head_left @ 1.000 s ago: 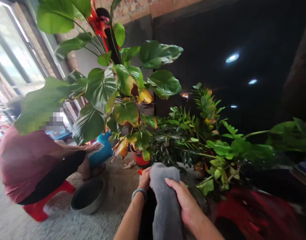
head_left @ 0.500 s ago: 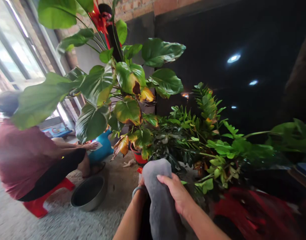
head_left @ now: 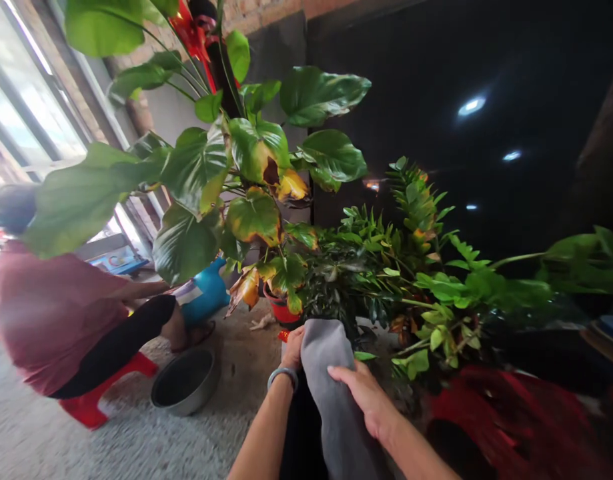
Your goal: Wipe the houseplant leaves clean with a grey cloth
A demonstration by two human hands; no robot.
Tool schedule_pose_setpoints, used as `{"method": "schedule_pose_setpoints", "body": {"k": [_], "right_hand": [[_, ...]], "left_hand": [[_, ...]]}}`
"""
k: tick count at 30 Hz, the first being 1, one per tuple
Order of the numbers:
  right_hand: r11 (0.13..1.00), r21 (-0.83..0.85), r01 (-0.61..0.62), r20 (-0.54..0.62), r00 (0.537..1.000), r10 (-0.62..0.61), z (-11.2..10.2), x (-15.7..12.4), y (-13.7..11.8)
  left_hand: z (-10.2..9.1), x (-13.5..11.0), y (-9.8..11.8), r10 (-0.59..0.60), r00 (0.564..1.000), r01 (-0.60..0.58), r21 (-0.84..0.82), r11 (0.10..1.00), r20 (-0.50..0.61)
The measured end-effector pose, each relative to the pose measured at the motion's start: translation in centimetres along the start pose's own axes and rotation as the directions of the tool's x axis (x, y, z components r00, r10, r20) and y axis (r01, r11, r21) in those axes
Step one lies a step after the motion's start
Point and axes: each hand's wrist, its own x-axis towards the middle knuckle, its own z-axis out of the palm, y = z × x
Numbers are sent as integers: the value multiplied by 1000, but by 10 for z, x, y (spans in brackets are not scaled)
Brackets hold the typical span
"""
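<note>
A long piece of grey cloth [head_left: 331, 387] hangs in front of me, its upper end toward the plants and its lower part running out of view at the bottom. My left hand [head_left: 295, 348], with a grey bangle on the wrist, grips its upper left edge; those fingers are partly hidden behind the fabric. My right hand [head_left: 363, 393] holds the right side lower down, thumb lying on the front and the other fingers out of sight behind it. I cannot tell what kind of article the cloth is.
Potted plants stand ahead, one with large yellowing leaves [head_left: 256, 217] in a red pot [head_left: 286, 310]. On the left a person [head_left: 51, 307] sits on a red stool [head_left: 86, 407], near a grey basin [head_left: 186, 380] and a blue container [head_left: 209, 293]. Red plastic [head_left: 516, 420] lies at right.
The cloth's rounded upper end is now narrower and flatter, a little to the right. More of my left hand shows at its edge. The seated person's hand has left the blue container's side.
</note>
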Motion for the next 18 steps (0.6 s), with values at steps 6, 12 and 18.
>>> {"method": "schedule_pose_setpoints", "body": {"k": [6, 12, 18], "right_hand": [[946, 226, 231, -141, 969, -203, 8, 15, -59], [918, 392, -64, -255, 951, 175, -10, 34, -25], [918, 366, -152, -118, 971, 208, 6, -8, -25]], "left_hand": [[1, -5, 2, 12, 1000, -12, -10, 1000, 8], [3, -2, -1, 2, 1000, -2, -28, 1000, -18], [4, -6, 2, 22, 1000, -23, -23, 999, -21]]}}
